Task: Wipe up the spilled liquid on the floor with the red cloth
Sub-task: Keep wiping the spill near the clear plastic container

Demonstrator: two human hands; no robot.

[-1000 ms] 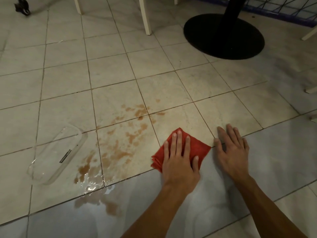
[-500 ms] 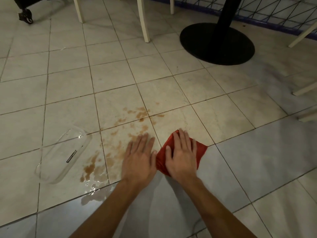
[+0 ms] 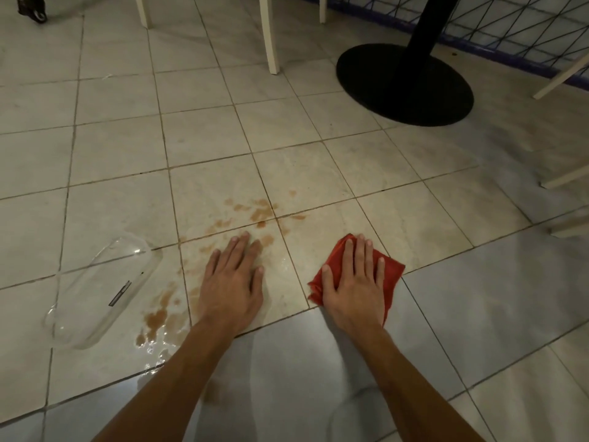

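Red cloth (image 3: 394,276) lies under the flat right hand (image 3: 355,291); flat left hand (image 3: 231,282) rests on the spill (image 3: 159,317).

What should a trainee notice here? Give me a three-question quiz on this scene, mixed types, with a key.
1. True or false: the left hand presses the cloth.
2. Where does the clear container lie relative to the spill? A) to its left B) to its right C) on the cloth
3. Fill in: the right hand lies flat on the ____.
Key: 1 false; 2 A; 3 cloth.
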